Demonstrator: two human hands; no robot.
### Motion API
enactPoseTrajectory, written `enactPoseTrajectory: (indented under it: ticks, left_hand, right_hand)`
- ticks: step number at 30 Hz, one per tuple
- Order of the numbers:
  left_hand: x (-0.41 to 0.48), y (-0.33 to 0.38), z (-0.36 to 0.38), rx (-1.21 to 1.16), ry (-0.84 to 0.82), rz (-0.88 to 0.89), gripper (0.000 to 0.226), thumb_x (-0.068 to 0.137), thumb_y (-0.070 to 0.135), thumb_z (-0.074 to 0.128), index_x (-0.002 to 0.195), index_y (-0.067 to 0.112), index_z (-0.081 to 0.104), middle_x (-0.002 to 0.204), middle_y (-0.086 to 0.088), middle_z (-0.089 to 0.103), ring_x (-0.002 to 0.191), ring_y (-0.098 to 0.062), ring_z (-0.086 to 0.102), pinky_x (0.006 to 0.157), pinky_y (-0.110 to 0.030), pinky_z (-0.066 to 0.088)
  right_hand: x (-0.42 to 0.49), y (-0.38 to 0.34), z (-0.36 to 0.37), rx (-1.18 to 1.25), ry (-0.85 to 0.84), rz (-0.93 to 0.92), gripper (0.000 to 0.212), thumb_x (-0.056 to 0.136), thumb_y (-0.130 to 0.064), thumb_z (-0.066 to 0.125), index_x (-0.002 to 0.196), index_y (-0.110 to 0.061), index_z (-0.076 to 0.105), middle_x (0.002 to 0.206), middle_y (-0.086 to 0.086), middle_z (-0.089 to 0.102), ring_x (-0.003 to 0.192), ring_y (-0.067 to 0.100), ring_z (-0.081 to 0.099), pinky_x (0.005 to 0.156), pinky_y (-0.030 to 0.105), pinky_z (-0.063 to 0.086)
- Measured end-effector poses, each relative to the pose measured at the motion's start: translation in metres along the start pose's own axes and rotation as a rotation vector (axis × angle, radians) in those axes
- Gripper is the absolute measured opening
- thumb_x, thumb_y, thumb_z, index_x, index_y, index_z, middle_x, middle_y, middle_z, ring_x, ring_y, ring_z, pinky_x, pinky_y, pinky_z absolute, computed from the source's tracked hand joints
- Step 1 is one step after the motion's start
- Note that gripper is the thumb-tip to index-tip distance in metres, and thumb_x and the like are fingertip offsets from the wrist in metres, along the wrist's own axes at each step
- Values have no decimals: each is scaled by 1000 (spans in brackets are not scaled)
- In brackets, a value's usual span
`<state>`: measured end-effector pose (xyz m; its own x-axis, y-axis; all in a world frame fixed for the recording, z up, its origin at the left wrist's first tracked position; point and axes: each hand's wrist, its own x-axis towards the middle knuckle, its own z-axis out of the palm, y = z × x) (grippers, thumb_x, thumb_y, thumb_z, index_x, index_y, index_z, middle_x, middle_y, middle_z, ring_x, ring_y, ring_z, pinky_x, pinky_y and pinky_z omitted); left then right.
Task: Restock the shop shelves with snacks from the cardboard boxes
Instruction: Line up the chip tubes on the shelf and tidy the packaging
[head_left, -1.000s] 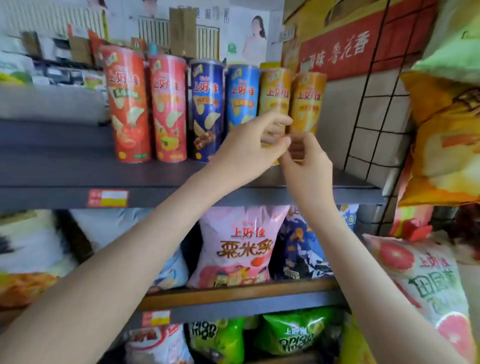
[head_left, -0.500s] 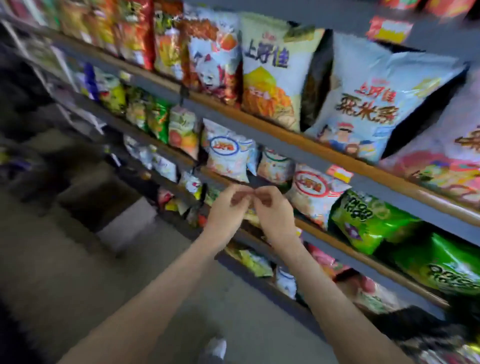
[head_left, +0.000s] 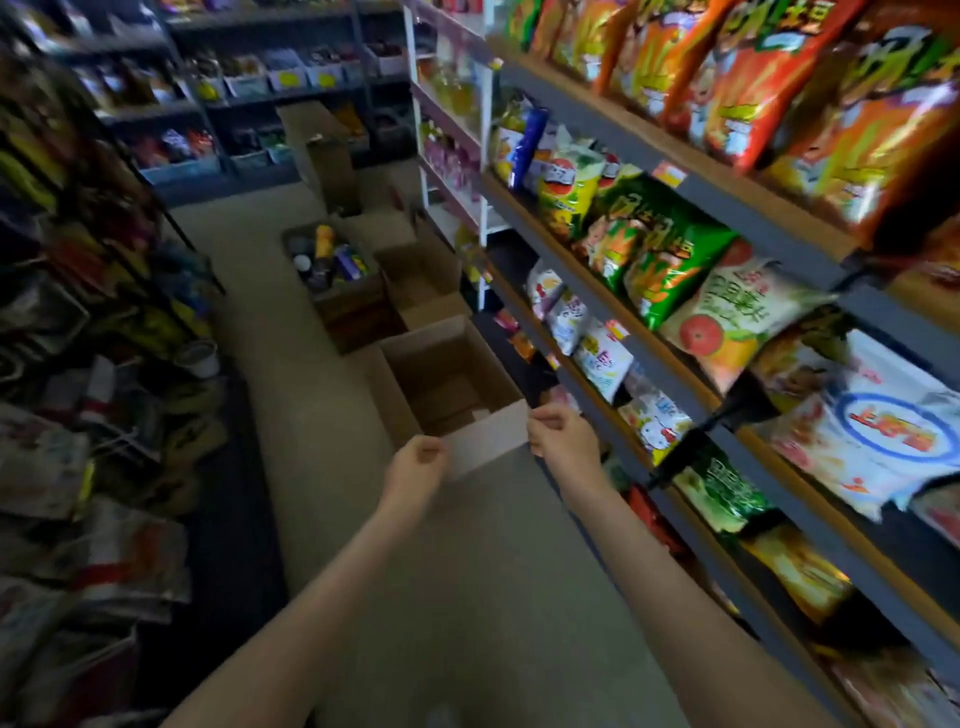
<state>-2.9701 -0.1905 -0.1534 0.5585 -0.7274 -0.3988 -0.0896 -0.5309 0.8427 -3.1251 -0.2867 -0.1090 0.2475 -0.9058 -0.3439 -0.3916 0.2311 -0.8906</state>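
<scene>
Lower centre, the left hand (head_left: 418, 462) is curled; I cannot tell whether its grip holds anything. An open cardboard box (head_left: 447, 384) lies on the floor, long axis running up-frame. The right hand (head_left: 561, 434) is curled likewise. At right are shelves (head_left: 737, 208) of snack bags (head_left: 654, 244), their print blurred.

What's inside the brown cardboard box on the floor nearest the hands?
The open brown cardboard box looks empty: only its bare bottom shows. The pale front flap, the left hand and the right hand hide its nearest part.
</scene>
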Motion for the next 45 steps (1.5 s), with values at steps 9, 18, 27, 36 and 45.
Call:
enactPoseTrajectory:
  ticks: [9, 18, 27, 36, 45]
  left_hand:
    - [173, 48, -111, -6, 69, -38, 12, 96, 7, 52, 105, 13, 57, 100, -11, 61, 89, -24, 58, 84, -36, 50]
    - [359, 82, -204, -98, 187, -148, 12, 96, 11, 54, 107, 12, 57, 107, -14, 61, 88, -20, 57, 75, -31, 47]
    - [546, 95, -321, -137, 277, -256, 12, 94, 12, 58, 106, 12, 57, 104, -11, 62, 91, -27, 61, 82, -40, 52]
    - [786, 140, -422, -72, 199, -236, 17, 92, 13, 59, 108, 13, 55, 110, -14, 63, 100, -31, 60, 80, -36, 48]
    - [970, 138, -433, -105, 145, -313, 16, 91, 3, 58, 101, 12, 48, 99, -11, 56, 85, -23, 51, 61, -28, 39]
  right_hand:
    - [157, -89, 122, 34, -108, 49, 10, 94, -15, 58, 98, -24, 60, 102, 1, 62, 94, 15, 61, 83, 30, 54]
    - [344, -173, 229, -70, -233, 73, 15, 96, -16, 55, 110, -19, 57, 104, 1, 58, 95, 15, 57, 85, 31, 49]
    - [506, -240, 377, -99, -294, 169, 14, 94, -19, 61, 108, -18, 56, 104, 3, 60, 95, 19, 59, 88, 38, 53]
    - [670, -312, 504, -24, -136, 378, 25, 92, -24, 64, 113, -21, 51, 105, 2, 57, 98, 21, 59, 93, 41, 52]
    - [816, -327, 565, -81, -62, 459, 25, 92, -24, 64, 113, -24, 50, 98, -6, 54, 98, 19, 57, 94, 41, 50]
